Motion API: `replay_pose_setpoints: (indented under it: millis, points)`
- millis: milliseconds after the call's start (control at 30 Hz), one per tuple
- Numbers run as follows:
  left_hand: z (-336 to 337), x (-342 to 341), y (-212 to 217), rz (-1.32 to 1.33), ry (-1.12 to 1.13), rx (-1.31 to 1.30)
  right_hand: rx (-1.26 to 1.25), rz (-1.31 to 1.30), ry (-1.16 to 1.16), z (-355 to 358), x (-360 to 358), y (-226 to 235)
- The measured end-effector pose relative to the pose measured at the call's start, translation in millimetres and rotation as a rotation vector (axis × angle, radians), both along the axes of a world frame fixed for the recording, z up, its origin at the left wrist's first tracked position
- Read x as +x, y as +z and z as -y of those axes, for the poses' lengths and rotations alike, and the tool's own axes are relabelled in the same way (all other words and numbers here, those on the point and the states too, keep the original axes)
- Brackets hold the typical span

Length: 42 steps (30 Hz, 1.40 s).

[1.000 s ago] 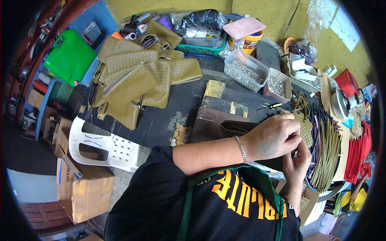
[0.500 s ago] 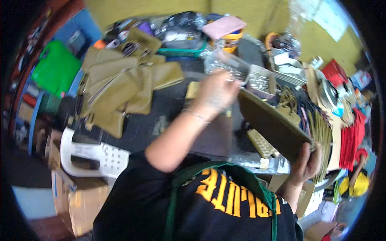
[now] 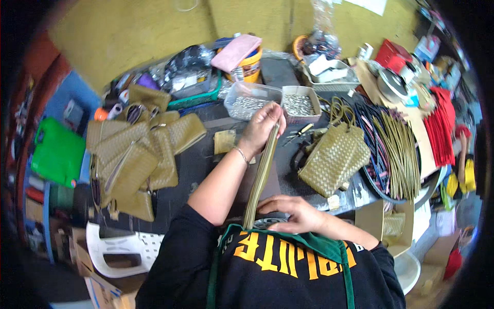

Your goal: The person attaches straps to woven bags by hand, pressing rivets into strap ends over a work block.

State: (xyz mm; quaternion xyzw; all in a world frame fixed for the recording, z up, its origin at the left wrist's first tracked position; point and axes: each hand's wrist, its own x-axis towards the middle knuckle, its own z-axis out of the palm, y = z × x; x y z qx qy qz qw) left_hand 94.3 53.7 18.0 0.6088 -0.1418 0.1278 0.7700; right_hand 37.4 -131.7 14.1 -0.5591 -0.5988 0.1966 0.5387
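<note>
Low centre, the right hand (image 3: 294,213) has thumb and fingers parted beside a long olive piece (image 3: 260,180); contact is unclear. The piece slants up mid-frame, its top pinched in the left hand's (image 3: 263,127) fingers. Beyond, upper centre, sits a clear bin (image 3: 258,91).

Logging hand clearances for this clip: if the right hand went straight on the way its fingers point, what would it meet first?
Most likely the long olive piece held by the left hand. The right hand points left at its lower part; depth is unclear, so they may already touch.
</note>
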Motion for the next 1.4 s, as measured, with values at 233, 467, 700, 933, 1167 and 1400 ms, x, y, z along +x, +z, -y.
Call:
replay_pose_setpoints:
  millis: [233, 467, 700, 933, 1167, 1400]
  points:
    - [54, 1, -20, -0.098, -0.287, 0.056, 0.119, -0.700, -0.733, 27, 45, -1]
    - [95, -14, -26, -0.169, -0.380, 0.086, 0.249, -0.792, -0.595, 57, 53, -11]
    - [107, -27, -25, -0.172, -0.269, 0.188, 0.126, -0.644, -0.807, 73, 50, -12]
    - [115, -40, -8, -0.164, -0.306, 0.631, 0.004, -0.499, -0.797, 97, 51, -5]
    - [142, -35, -21, -0.178, -0.508, 0.527, 0.000, -0.054, -0.764, 127, 53, -10]
    - [202, -2, -31, -0.202, -0.424, 0.403, -0.071, -0.167, -1.201, 216, 132, -30]
